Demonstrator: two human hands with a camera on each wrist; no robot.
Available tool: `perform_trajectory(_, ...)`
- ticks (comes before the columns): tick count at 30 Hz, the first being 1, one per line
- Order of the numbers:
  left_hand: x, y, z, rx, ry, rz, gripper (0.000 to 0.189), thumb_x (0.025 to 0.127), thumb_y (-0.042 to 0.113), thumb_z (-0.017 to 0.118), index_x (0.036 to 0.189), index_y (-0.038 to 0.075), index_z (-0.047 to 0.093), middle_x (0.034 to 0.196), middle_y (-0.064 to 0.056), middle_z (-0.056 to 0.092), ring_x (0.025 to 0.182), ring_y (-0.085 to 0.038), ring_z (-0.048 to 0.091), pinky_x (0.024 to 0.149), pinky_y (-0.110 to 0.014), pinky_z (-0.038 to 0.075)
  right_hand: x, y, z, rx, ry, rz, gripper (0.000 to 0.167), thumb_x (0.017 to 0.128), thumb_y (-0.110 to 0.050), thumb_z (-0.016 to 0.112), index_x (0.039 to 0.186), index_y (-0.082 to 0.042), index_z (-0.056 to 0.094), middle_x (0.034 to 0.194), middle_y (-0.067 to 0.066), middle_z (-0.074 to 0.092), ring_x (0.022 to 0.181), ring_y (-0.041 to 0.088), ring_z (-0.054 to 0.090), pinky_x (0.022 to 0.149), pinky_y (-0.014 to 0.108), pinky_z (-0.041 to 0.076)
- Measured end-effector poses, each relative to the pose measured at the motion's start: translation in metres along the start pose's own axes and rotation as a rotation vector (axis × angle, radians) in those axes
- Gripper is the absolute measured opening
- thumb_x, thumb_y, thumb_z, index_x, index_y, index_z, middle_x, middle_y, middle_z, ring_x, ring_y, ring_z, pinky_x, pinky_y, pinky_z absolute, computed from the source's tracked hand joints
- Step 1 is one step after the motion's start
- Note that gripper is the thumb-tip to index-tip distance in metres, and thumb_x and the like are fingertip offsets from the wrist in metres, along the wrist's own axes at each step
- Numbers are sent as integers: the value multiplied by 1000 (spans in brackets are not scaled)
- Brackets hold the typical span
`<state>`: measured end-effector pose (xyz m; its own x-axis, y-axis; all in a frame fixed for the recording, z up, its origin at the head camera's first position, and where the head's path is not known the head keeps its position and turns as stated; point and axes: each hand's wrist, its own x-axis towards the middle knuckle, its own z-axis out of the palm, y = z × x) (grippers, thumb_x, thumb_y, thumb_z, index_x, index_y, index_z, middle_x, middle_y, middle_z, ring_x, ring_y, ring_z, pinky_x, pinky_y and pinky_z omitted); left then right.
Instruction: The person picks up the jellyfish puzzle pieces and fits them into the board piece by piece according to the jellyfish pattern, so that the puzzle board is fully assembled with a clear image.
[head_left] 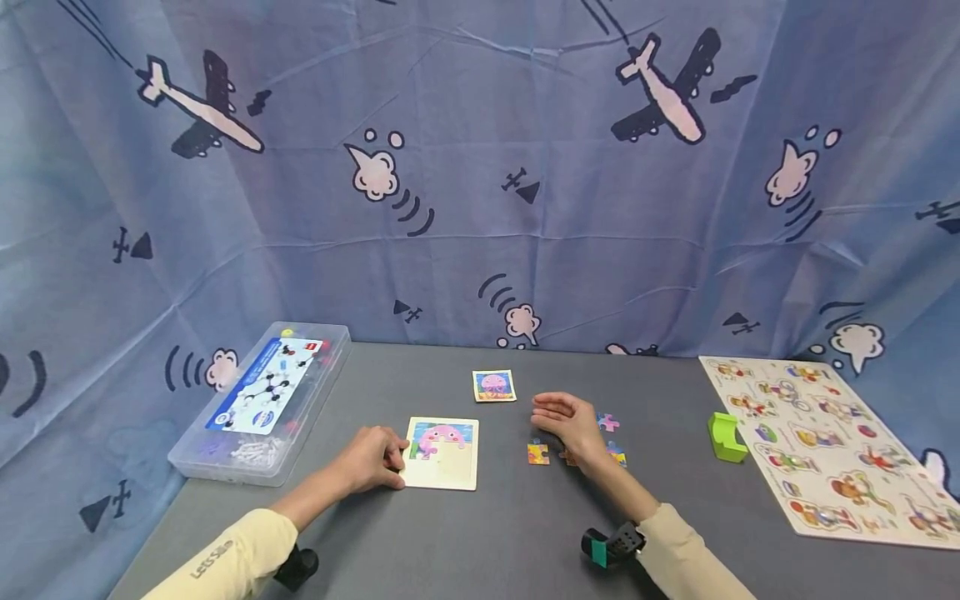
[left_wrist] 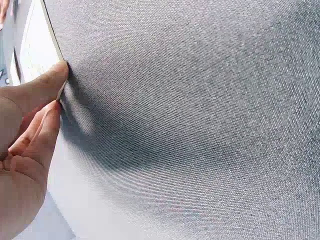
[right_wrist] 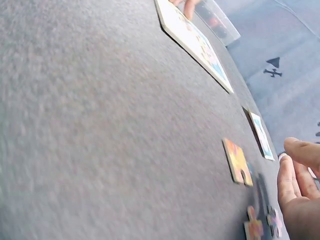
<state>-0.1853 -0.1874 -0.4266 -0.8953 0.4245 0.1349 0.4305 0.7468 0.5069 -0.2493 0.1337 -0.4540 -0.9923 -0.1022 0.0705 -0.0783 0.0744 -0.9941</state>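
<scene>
A square puzzle board (head_left: 450,473), its upper part filled with pieces of a pink creature, lies on the table. My left hand (head_left: 369,460) pinches its left edge between thumb and fingertips; in the left wrist view the thumb (left_wrist: 47,82) is at the board's edge. My right hand (head_left: 570,423) hovers over loose puzzle pieces with fingers loosely bent, and no piece shows between them. Next to it are a yellow-orange puzzle piece (head_left: 537,453) and a pink puzzle piece (head_left: 608,422). Others lie partly hidden under the hand and wrist.
A small picture card (head_left: 494,386) with a pink jellyfish lies behind the board. At left stands a clear plastic case (head_left: 300,408) with a molecule label. To the right are a green block (head_left: 726,437) and a large illustrated board (head_left: 813,483). A blue patterned curtain (head_left: 450,250) hangs behind.
</scene>
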Motion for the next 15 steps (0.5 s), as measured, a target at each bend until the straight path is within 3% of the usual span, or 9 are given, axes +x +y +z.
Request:
perform_trajectory(12,1,-2,2,9,9,-7,22,57,0,88,60,6,67,97,-14,70,94,-31,65,66,-23,47,2,4,-34,-19,26,-27,36,81,13,66,116,18,55,114,33,60,89,11,68,74,22,54)
perform_trajectory(15,1,-2,1,4,10,-20,22,58,-1,88,61,5,67,98,-15,70,95,-31,65,66,-24,47,3,6,-43,-60,9,-44,36,82,12,67,116,18,56,114,34,60,92,15,68,75,22,54)
